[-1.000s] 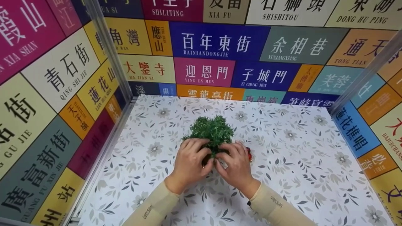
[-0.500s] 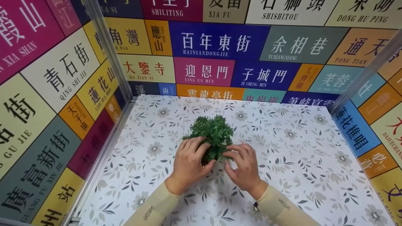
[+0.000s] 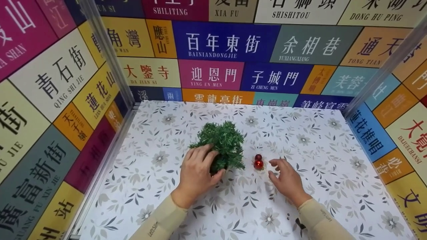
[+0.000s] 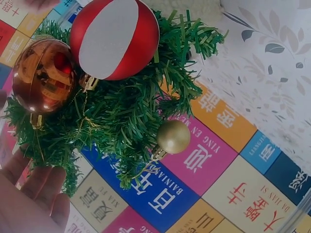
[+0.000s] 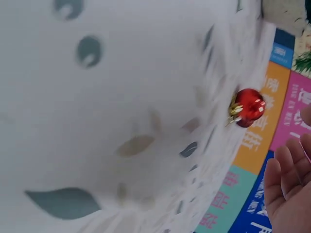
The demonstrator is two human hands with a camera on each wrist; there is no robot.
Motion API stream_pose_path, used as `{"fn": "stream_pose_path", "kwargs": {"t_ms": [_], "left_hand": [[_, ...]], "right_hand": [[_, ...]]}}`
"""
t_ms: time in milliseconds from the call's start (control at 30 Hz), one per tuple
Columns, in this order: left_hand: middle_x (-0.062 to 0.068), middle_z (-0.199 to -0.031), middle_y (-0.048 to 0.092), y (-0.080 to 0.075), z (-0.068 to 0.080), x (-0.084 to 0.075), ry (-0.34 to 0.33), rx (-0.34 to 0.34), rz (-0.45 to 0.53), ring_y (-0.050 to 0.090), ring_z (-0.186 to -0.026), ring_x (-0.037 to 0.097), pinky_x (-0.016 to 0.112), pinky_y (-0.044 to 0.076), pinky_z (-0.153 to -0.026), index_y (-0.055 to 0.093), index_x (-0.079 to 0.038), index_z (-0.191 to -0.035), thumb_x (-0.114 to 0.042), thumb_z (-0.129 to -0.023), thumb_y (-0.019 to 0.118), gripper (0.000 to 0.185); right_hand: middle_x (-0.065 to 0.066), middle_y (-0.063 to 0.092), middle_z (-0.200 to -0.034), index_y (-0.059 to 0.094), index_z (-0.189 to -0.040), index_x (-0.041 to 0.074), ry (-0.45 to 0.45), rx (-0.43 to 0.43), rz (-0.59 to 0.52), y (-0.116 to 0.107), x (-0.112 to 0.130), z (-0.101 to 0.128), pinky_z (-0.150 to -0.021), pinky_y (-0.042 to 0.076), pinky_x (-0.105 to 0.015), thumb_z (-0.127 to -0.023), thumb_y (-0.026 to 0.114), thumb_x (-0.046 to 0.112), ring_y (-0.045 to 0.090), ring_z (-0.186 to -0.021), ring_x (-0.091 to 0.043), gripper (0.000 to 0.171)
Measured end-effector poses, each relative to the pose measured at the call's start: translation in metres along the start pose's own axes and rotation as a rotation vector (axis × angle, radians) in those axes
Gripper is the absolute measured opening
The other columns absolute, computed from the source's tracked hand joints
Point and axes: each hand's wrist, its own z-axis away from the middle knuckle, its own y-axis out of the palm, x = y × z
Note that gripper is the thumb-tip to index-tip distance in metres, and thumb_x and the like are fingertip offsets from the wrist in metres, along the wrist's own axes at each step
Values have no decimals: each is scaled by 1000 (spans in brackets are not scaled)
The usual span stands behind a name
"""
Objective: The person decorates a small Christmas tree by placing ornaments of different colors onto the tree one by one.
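Note:
A small artificial Christmas tree [image 3: 224, 138] stands on the table. My left hand [image 3: 196, 170] holds it low on its left side, fingers curled at the branches. In the left wrist view a red-and-white ball ornament [image 4: 109, 41], a glossy copper-coloured ball ornament [image 4: 44, 77] and a smaller gold ball ornament [image 4: 173, 137] hang among the branches. The base of the tree is mostly hidden. To the right of the tree lie a shiny red ball ornament [image 3: 258, 164] and a darker red one [image 3: 258, 156]. My right hand [image 3: 286, 180], fingers loosely bent and holding nothing, hovers just right of them.
The table [image 3: 160, 196] has a white cover patterned with grey leaves and flowers. Colourful sign-printed panels [image 3: 230, 41] wall it in at the back and both sides, with metal corner posts [image 3: 111, 56] between them.
My right hand has left the tree and moved right, past the red ball ornaments, which now show fully. My left hand stays at the tree. The head view has shifted slightly.

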Motion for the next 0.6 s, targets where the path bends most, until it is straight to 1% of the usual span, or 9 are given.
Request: {"fn": "stream_pose_path", "kwargs": {"t_ms": [33, 100, 200, 333, 433, 600], "left_hand": [[14, -128, 62, 0, 0, 0, -1, -4, 2, 59, -114, 31, 44, 42, -100, 68, -7, -116, -42, -72, 84, 57], [14, -128, 62, 1, 1, 0, -2, -7, 2, 59, -114, 31, 45, 42, -100, 67, -7, -119, -40, -72, 85, 60], [14, -128, 62, 1, 1, 0, -2, -12, -4, 59, -114, 31, 45, 42, -99, 65, -6, -124, -39, -73, 84, 63], [15, -128, 62, 2, 2, 0, -4, -4, -21, 59, -114, 30, 44, 43, -99, 61, -5, -132, -40, -75, 81, 70], [15, -128, 62, 2, 2, -1, -6, 2, -28, 59, -114, 31, 44, 42, -99, 61, -4, -132, -40, -74, 81, 71], [14, -129, 61, 0, 2, -2, -6, 10, -43, 59, -114, 30, 45, 43, -99, 65, -5, -127, -39, -74, 83, 66]], "right_hand": [[-3, 59, -109, 59, -123, 15, 13, 27, 7, 1, -3, 0, -73, 51, -43, -89, 71, 20, 60, -95, -25, 37], [-3, 60, -110, 59, -124, 15, 19, 54, 21, 3, -7, -3, -74, 51, -43, -89, 72, 22, 60, -95, -25, 38], [-3, 60, -112, 60, -124, 15, 3, 59, 43, 8, -7, -13, -76, 52, -43, -88, 73, 23, 60, -96, -23, 39], [-4, 60, -112, 62, -122, 14, -12, 59, 74, 19, -6, -24, -82, 52, -46, -87, 75, 24, 59, -99, -25, 38], [-5, 61, -110, 64, -120, 12, -19, 55, 93, 27, -7, -28, -84, 52, -48, -86, 77, 27, 60, -101, -27, 39], [-5, 61, -109, 67, -119, 12, -54, 49, 115, 38, -10, -32, -82, 53, -47, -85, 80, 31, 60, -100, -28, 41]]}}
